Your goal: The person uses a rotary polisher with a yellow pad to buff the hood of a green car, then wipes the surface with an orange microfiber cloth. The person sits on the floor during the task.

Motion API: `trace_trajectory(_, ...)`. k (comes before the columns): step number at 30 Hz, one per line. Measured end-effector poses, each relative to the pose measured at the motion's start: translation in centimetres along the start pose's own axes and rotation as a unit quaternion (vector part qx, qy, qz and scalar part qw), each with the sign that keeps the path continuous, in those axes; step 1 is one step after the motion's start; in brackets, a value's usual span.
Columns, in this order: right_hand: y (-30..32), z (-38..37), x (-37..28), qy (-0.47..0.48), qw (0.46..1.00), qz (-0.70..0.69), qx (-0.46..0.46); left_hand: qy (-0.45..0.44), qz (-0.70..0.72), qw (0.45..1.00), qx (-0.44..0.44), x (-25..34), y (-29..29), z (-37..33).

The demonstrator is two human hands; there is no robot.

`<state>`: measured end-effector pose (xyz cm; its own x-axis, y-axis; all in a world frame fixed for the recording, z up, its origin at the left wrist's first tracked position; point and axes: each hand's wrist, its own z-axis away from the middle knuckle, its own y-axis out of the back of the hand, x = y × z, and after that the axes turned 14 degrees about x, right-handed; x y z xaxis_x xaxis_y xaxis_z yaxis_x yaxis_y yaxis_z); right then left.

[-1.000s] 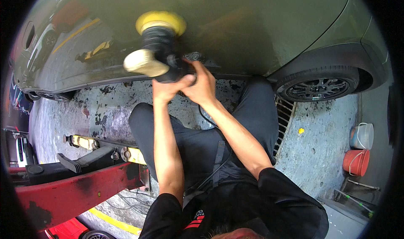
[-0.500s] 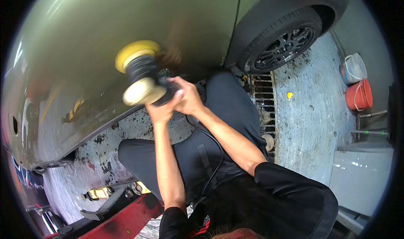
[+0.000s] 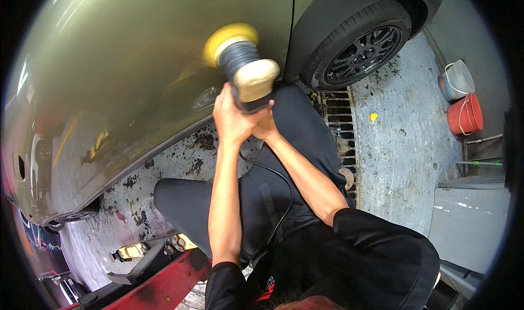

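Note:
Both hands grip a car polisher (image 3: 240, 58) that has a round yellow pad (image 3: 232, 41) and a pale, cream-coloured top. Its pad is against the glossy olive-green side of a car (image 3: 142, 53), left of the door seam. My left hand (image 3: 232, 119) closes around the handle from the left. My right hand (image 3: 266, 123) wraps it from the other side, its fingers partly hidden behind the tool. A black cord (image 3: 281, 173) runs from the handle down over my lap. The polisher is slightly blurred.
A black-rimmed wheel (image 3: 365, 53) is at the upper right. A floor grate (image 3: 341, 135) runs beside my leg. By the wall stand a whitish bucket (image 3: 458, 79) and a red bucket (image 3: 465, 115). A red metal lift arm (image 3: 164, 282) lies at the lower left.
The polisher has moved right and up along the car panel, with both hands going along with it. Its handle has swung to point more downward.

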<state>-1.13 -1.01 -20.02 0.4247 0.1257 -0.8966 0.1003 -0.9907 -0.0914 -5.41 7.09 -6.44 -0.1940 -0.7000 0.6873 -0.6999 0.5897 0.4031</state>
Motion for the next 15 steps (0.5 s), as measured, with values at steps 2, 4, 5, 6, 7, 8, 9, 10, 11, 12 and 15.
trace_trajectory(2,-1.5,-0.7,-2.7,-0.054,0.990,-0.130,-0.026,0.069,0.019,0.997,0.000,-0.9,2.3,0.2)
trace_trajectory(4,-2.6,-1.2,-3.5,-0.068,0.990,-0.121,-0.032,0.103,0.040,0.994,0.016,-1.9,3.1,0.5)
trace_trajectory(5,-2.7,-1.4,-3.5,-0.045,0.991,-0.121,-0.031,0.107,0.049,0.993,0.017,-2.1,3.0,0.5)
trace_trajectory(6,-2.5,-1.3,-3.6,-0.038,0.993,-0.113,-0.018,0.110,0.059,0.992,0.017,-2.2,2.8,0.4)
trace_trajectory(7,-2.1,-1.1,-3.3,-0.030,0.994,-0.105,-0.008,0.092,0.051,0.994,0.001,-1.6,2.5,0.1)
trace_trajectory(8,-1.5,-0.7,-1.8,-0.014,0.998,-0.059,-0.002,0.075,0.042,0.996,-0.015,-0.7,2.0,-0.2)
trace_trajectory(9,-0.9,-0.4,-0.3,0.002,1.000,-0.012,0.004,0.007,-0.012,1.000,0.001,0.0,1.2,-0.3)
trace_trajectory(10,-0.1,0.1,1.5,0.017,0.999,0.038,0.015,-0.043,-0.023,0.999,-0.009,0.3,0.1,-0.4)
trace_trajectory(11,-0.1,0.2,1.7,0.012,0.999,0.029,0.023,-0.047,-0.053,0.997,-0.018,0.8,-0.4,-0.5)
trace_trajectory(12,-0.1,0.3,1.9,0.006,0.999,0.020,0.030,-0.051,-0.083,0.995,-0.028,1.2,-0.9,-0.6)
trace_trajectory(15,1.1,0.2,2.2,-0.009,0.997,0.002,0.073,-0.055,-0.062,0.996,-0.040,2.2,-2.2,-0.5)
